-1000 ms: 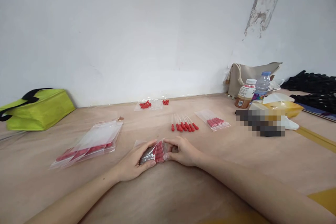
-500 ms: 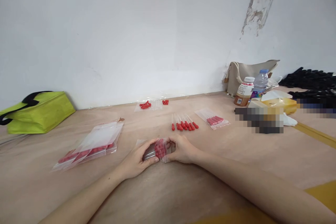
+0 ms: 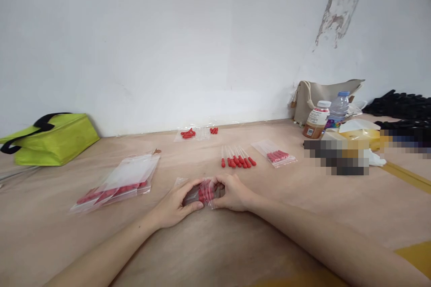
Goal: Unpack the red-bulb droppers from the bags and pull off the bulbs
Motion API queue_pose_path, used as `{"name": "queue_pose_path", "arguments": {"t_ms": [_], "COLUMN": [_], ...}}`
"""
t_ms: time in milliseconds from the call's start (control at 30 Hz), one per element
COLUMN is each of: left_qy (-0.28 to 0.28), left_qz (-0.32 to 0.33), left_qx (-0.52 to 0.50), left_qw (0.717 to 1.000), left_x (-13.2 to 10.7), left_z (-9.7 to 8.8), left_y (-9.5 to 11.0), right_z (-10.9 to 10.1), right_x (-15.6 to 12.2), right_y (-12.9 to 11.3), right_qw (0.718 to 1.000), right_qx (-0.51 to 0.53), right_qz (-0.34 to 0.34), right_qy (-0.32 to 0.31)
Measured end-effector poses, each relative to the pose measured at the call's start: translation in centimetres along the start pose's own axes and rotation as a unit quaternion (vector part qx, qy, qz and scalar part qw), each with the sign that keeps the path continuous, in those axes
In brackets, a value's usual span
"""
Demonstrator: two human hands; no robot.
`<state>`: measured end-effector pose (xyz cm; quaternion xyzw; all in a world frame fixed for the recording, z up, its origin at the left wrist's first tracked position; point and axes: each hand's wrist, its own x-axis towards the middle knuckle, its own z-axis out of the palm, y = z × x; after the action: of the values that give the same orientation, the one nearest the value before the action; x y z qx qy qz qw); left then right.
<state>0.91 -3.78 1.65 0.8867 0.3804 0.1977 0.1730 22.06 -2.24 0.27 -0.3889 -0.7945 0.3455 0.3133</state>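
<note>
At the desk's (image 3: 218, 251) six o'clock, left hand (image 3: 173, 206) and right hand (image 3: 235, 193) held fingers closed on the ends of a zip bag (image 3: 204, 191) of red-bulbed droppers. It seemed light, slippery, possibly fragile; edges suited gripping.

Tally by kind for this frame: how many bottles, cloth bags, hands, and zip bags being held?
Bottles: 2
Cloth bags: 2
Hands (left hand, right hand): 2
Held zip bag: 1
Total: 7
</note>
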Motion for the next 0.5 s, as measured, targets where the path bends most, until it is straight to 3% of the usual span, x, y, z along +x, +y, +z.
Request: {"name": "queue_pose_path", "arguments": {"t_ms": [333, 500], "left_qy": [0.012, 0.019], "left_qz": [-0.017, -0.017], "left_qx": [0.026, 0.018], "left_qw": [0.999, 1.000], "left_x": [-0.5, -0.5], "left_z": [0.0, -0.1], "left_y": [-0.8, -0.9], "right_z": [-0.2, -0.8], "right_x": [0.2, 0.3], "right_y": [1.1, 1.6], "right_qw": [0.993, 0.995], "right_qx": [0.115, 0.095], "right_qz": [-0.001, 0.013], "right_qy": [-0.008, -0.003]}}
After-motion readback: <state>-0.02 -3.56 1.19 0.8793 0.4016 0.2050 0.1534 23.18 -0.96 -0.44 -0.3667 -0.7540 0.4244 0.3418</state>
